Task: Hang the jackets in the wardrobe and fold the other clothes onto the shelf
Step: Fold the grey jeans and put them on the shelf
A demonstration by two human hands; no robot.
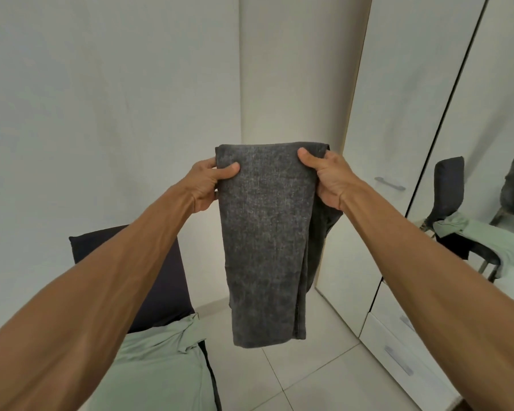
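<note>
Head view: left hand (209, 180) and right hand (324, 176) grip folded grey jeans (264, 232).

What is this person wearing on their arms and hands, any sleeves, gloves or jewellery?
Nothing that shows. The left hand and right hand are ungloved. The left forearm and right forearm are bare to the picture's edge: no sleeves, watch or bracelet. No rings show.

Behind the folded grey trousers (267, 232) the fingers of the left hand (207, 182) and right hand (327, 179) lie unseen; lower left of them, the green garment (161, 366) runs past the bottom edge.
</note>
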